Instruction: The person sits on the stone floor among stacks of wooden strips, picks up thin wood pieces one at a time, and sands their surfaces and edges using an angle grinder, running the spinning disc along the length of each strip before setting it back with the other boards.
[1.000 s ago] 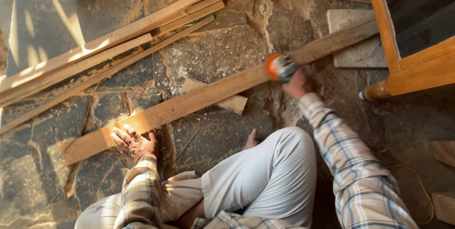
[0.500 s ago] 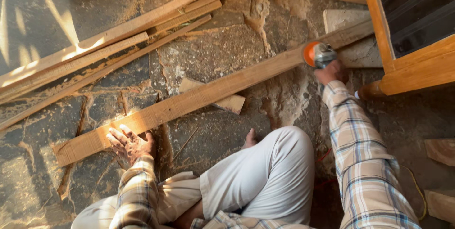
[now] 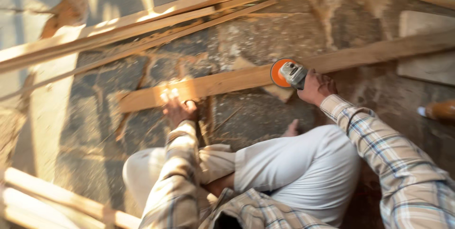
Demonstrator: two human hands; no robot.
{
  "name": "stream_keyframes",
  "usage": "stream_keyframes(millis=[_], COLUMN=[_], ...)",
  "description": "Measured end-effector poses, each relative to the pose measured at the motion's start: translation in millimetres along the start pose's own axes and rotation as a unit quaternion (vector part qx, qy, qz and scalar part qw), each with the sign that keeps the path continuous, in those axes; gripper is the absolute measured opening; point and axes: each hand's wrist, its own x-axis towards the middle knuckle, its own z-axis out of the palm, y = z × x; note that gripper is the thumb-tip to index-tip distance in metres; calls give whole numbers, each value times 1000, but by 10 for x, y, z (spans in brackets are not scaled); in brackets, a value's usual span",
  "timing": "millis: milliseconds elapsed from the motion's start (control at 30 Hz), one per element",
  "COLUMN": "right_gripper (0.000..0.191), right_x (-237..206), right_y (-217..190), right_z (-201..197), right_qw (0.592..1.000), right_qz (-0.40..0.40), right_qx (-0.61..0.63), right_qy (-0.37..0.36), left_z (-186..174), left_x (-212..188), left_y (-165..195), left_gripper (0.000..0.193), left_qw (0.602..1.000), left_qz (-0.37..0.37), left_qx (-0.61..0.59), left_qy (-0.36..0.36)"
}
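Plank (image 3: 227, 83): long axis left–right, right end tilting up
Right hand (image 3: 316, 87): gripping orange grinder (image 3: 287, 73)
Left hand (image 3: 179, 109): flat on plank
Floor (image 3: 265, 35): dusty stone — sunlit

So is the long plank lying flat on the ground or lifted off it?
Lying flat. The long plank rests on the stone floor, the left hand pressing its near edge, the right hand holding the grinder on it.

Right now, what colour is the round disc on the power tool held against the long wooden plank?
Bright orange disc, clearest in the head view.
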Motion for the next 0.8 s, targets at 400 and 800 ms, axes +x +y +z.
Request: stream_keyframes(millis=[400,800], right_gripper=[60,89], right_x=[-20,-47], right_y=[-1872,-1379], right_z=[136,-196], right_qw=[975,985], right_qz=[-212,-124], right_qx=[-39,-111], right_qy=[-57,-38], left_z=[-50,-92], left_x=[0,24], left_y=[-69,2], left_gripper=[78,72], left_qw=[998,995], left_qz=[-29,-44], left_qx=[-56,-82], left_qy=[-14,-17])
